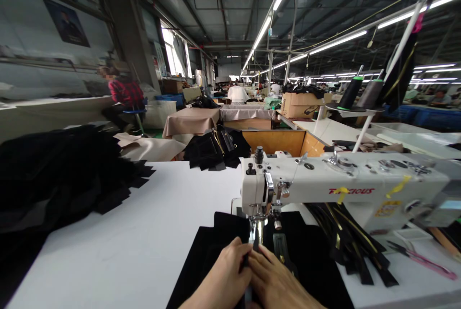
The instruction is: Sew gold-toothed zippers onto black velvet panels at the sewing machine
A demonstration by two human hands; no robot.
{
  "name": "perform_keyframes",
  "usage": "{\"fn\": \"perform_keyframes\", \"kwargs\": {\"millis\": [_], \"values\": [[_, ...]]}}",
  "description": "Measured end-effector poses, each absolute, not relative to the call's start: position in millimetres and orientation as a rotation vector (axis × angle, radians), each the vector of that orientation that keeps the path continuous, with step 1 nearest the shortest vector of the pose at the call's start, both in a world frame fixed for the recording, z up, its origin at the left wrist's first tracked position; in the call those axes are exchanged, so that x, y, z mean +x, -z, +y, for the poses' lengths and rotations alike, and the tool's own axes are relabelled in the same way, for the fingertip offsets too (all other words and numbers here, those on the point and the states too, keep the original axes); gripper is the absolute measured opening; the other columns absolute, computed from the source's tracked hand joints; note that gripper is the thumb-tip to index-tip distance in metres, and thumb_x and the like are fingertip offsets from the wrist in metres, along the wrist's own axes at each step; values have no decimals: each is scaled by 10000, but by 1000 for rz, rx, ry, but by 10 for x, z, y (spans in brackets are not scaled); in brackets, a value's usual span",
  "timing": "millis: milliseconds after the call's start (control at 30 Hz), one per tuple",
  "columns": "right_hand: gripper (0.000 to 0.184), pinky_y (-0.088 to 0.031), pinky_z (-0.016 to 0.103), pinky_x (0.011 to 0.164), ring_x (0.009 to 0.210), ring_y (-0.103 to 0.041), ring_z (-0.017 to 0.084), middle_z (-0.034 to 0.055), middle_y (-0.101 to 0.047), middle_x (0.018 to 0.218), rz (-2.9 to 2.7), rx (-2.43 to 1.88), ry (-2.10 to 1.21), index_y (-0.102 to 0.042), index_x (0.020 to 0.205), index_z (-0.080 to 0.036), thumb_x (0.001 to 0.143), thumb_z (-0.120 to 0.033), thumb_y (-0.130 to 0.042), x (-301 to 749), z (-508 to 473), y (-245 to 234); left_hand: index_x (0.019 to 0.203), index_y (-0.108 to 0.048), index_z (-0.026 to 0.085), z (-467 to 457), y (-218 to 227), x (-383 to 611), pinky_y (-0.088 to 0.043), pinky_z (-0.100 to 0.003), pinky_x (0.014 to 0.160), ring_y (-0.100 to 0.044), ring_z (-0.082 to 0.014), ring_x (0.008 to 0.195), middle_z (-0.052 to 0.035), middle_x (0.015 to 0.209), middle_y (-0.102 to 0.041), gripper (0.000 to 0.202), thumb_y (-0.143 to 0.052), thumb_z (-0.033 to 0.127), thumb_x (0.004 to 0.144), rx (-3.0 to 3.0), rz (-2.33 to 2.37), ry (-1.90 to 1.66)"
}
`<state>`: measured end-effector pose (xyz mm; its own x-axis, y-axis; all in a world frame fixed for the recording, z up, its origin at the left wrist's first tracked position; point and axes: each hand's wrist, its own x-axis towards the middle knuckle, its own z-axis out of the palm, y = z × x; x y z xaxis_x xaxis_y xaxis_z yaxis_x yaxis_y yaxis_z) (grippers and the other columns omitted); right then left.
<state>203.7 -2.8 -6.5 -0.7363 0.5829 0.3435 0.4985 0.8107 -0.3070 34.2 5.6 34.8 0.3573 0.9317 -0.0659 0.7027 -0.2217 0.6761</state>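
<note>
A black fabric panel (203, 246) lies under the needle of the white sewing machine (309, 174). My left hand (227, 268) is closed, with thumb and forefinger pinching a narrow dark strip (256, 241) just in front of the presser foot (260, 230). Right beside it, my right hand (272, 275) is closed too, its fingers bent and pressed together at the same strip, against the panel. The two hands touch each other and hide most of the strip. A dark buckle-like piece (279, 245) sits on the panel to the right of the needle.
Black strips with gold zips (347, 237) lie under the machine arm, near pink-handled snips (425, 261). A tall stack of black pieces (65, 174) covers the left of the white table (118, 256). More black pieces (218, 148) lie behind. A person (126, 90) sits far left.
</note>
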Motion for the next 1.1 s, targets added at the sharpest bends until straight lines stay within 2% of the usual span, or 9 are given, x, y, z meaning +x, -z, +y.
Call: {"fn": "perform_keyframes", "kwargs": {"millis": [100,200,300,400,500,600,733,967,1100], "values": [[272,-496,341,1040,1111,-623,228,120,-698,1083,-2380,-756,-152,-671,1121,-108,905,-109,-505,2146,-63,20,1076,-687,145,35,-149,334,-496,-228,840,-634,-173,883,-63,979,-634,512,-465,-38,653,2039,1458,-460],[366,-544,336,962,1070,-616,219,117,-661,1122,-2324,-930,-199,-646,1152,-127,860,-20,-453,2263,-76,-135,1215,-647,192,-3,63,312,-507,-260,912,-642,-210,998,-64,1016,-658,599,-492,10,666,2090,1457,-530],[491,-500,405,1044,1226,-540,267,130,-565,1330,-2384,-1095,-260,-586,1283,-152,800,-69,-556,2326,-57,-233,1270,-617,219,-41,179,302,-538,-283,900,-648,-231,1028,-64,1036,-672,621,-517,51,681,2152,1425,-691],[503,-447,388,1100,1313,-477,259,109,-498,1430,-2457,-1118,-318,-571,1318,-183,818,-135,-580,2348,-38,-206,1412,-481,212,-65,181,316,-581,-262,797,-676,-181,847,-39,946,-681,684,-501,56,745,2157,1338,-826],[460,-408,364,1130,1334,-461,244,101,-489,1447,-2506,-1104,-347,-580,1319,-187,859,-190,-567,2369,-43,-150,1335,-535,173,-63,102,312,-595,-262,762,-677,-163,774,-49,899,-681,478,-416,84,880,2259,1250,-880],[539,-387,356,1145,1341,-458,246,105,-487,1456,-2554,-1102,-346,-525,1394,-172,861,-220,-581,2392,-69,-116,1154,-640,167,-49,22,243,-579,-333,891,-685,-209,936,-94,1000,-693,357,-388,98,909,2561,1132,-866],[581,-372,350,1156,1342,-460,252,106,-480,1466,-2596,-1084,-329,-498,1421,-129,859,-236,-595,2401,-107,-65,1344,-520,137,-55,38,99,-485,-355,1054,-587,-228,1231,-111,1313,-626,481,-463,75,870,2910,1014,-788],[581,-390,346,1148,1312,-498,255,118,-521,1428,-2589,-1012,-253,-514,1405,-104,839,-203,-604,2402,-123,-6,1475,-387,155,-78,170,100,-436,-361,1092,-516,-214,1315,-103,1417,-554,579,-417,56,905,2932,1066,-799],[575,-395,341,1143,1306,-505,261,134,-519,1424,-2604,-982,-219,-513,1399,-71,850,-217,-600,2408,-129,-55,1480,-387,146,-53,106,152,-425,-371,1102,-489,-217,1338,-107,1430,-541,564,-409,60,923,2927,1063,-753]]}}
